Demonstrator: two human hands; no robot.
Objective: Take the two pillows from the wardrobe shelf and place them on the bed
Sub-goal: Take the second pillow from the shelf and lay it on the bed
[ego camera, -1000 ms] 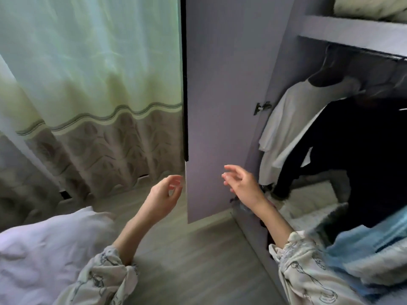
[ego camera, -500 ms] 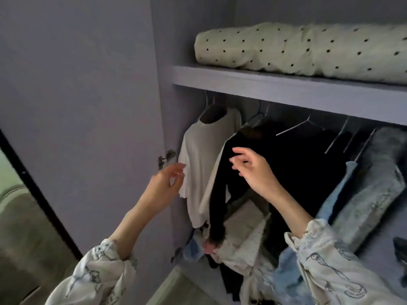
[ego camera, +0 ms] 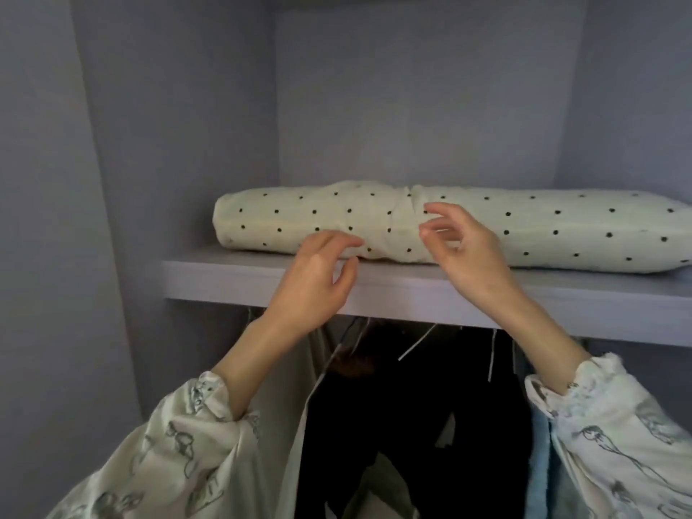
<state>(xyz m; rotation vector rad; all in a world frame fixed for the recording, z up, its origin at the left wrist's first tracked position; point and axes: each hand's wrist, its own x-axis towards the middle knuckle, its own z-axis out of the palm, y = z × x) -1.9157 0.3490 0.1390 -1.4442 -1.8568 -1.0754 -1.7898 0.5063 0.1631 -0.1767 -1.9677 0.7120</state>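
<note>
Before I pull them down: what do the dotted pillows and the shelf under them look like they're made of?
Left pillow and right pillow: soft woven fabric, likely cotton, matte cream with small black dots; the cloth creases and bunches where they meet. The filling can't be seen. Shelf: a rigid flat board with a smooth, matte lilac-grey coating, probably laminated or painted wood panel; straight edge, no visible grain.

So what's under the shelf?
Under the shelf hang dark clothes on wire hangers, with a pale garment on the left and something blue on the right. The rail and the wardrobe floor are hidden.
</note>
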